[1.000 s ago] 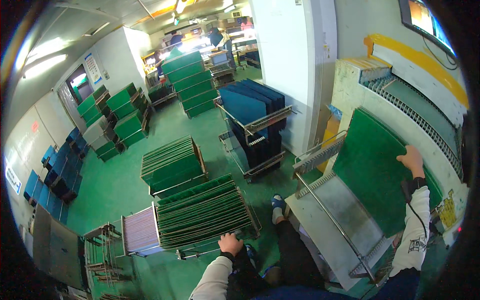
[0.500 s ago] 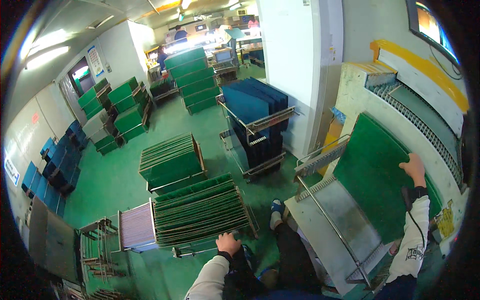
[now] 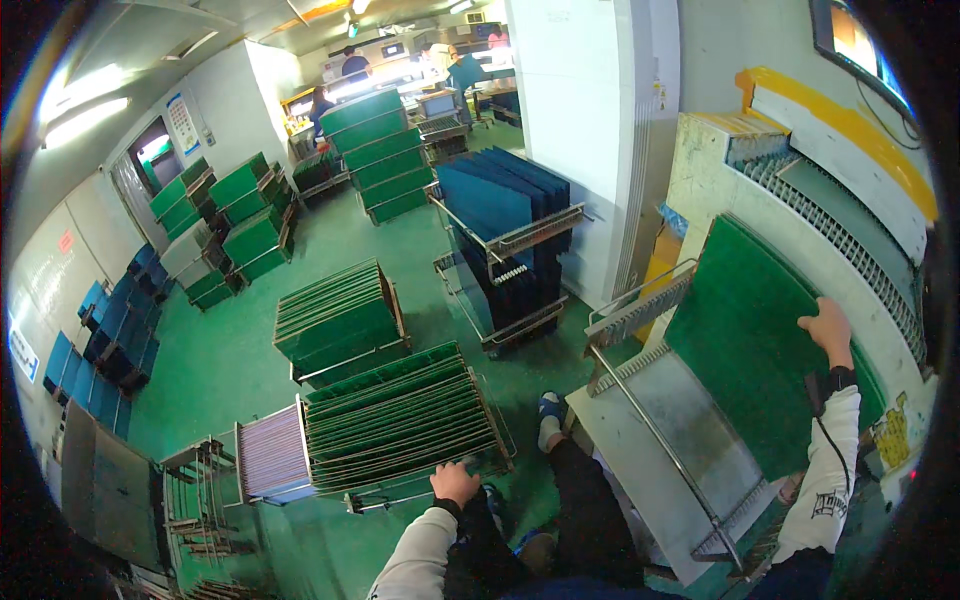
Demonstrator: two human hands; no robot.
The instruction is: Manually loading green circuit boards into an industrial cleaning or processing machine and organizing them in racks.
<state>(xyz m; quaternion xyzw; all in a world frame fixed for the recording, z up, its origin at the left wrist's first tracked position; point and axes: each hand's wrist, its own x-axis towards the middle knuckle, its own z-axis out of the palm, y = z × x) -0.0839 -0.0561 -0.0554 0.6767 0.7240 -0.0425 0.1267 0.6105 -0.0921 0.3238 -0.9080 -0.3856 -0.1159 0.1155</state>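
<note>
My right hand [image 3: 828, 331] is closed on the upper right edge of a large green panel [image 3: 740, 330]. The panel leans in a metal rack with comb-like slotted bars [image 3: 640, 300], over a pale grey sheet [image 3: 670, 420]. To the left, my left hand [image 3: 455, 483] is closed at the near edge of a low wire rack [image 3: 375, 497] packed with upright green panels [image 3: 400, 420]. Its fingers are curled, and what they hold, if anything, is hidden.
A purple-edged stack [image 3: 273, 452] adjoins the low rack. Beyond stand another green-panel rack [image 3: 340, 320], a rack of dark blue panels [image 3: 505, 200] and stacked green panels [image 3: 375, 150]. A slotted machine [image 3: 800, 210] is at right. Several people are at far lit benches.
The whole view has shifted slightly. Both hands keep nearly the same places, the right still on the green panel.
</note>
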